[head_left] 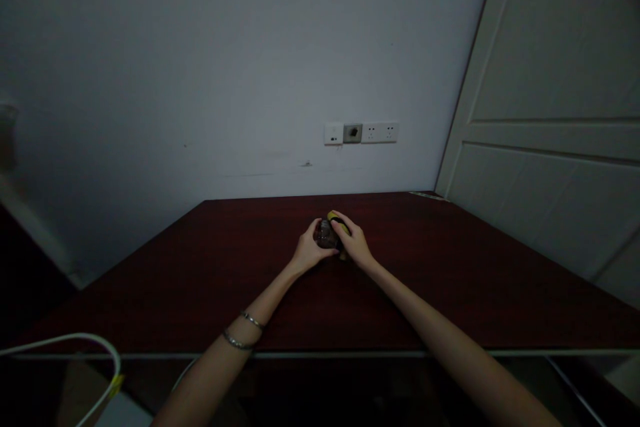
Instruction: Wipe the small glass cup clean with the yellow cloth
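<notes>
Over the middle of the dark red table (215, 300), my two hands meet. My left hand (307, 250), thumb and fingers curved, grips a small round, dark, glassy object (326, 235) by its left side. Against its right side my right hand (356, 243) holds a small yellow-and-black piece (332, 215), partly covered by the fingers. Both things are small and dim, so I cannot tell their exact kind. Two bracelets circle my left forearm.
The table backs onto a pale wall with a row of sockets (361, 133). A panelled white door (545, 147) stands along the right. At the lower left a white cable (85, 336) with a yellow tag loops over the table's front edge.
</notes>
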Motion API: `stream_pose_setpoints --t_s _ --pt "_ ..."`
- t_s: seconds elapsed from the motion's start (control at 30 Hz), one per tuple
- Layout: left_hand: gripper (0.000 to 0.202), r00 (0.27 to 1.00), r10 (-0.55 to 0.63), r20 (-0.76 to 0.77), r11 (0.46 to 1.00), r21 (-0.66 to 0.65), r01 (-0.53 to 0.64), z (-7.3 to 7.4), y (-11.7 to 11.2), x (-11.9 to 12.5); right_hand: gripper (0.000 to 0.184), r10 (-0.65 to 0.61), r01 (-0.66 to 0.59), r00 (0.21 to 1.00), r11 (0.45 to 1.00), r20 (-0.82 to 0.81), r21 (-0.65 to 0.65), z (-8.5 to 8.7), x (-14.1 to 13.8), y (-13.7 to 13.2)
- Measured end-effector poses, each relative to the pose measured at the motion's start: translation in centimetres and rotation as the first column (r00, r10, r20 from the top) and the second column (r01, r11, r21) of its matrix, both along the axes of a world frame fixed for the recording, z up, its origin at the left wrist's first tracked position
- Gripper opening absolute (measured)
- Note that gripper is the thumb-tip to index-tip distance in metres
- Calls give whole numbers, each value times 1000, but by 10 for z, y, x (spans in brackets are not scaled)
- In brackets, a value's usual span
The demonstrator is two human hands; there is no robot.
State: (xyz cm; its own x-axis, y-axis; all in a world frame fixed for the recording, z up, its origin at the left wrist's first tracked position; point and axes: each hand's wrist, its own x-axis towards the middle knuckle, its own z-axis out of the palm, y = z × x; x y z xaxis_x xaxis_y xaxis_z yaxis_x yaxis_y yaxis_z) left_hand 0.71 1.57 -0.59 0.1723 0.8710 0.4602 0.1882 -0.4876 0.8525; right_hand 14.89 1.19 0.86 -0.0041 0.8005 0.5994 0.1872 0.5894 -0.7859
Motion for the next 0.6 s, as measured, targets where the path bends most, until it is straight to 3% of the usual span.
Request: stream_pose_setpoints --t_s 0.17,0.27,0.37,0.5,0.6 --pt "83 999 33 -7 999 -11 -34 -6 5 -1 43 -22 -35 974 969 224 247 6 -1 -16" --pt "79 998 52 -45 998 42 -50 -6 3 -2 44 -12 -79 955 953 297 292 10 -1 -22" --pt "80 994 44 -102 996 87 -35 -1 -3 -2 42 -18 -40 973 968 229 246 10 0 -17" --pt "82 985 29 -169 988 156 -2 8 -11 -1 36 -9 5 998 998 55 64 6 3 -3" --pt "82 982 28 -188 981 192 9 12 -14 0 36 -4 3 999 1000 31 22 5 5 1"
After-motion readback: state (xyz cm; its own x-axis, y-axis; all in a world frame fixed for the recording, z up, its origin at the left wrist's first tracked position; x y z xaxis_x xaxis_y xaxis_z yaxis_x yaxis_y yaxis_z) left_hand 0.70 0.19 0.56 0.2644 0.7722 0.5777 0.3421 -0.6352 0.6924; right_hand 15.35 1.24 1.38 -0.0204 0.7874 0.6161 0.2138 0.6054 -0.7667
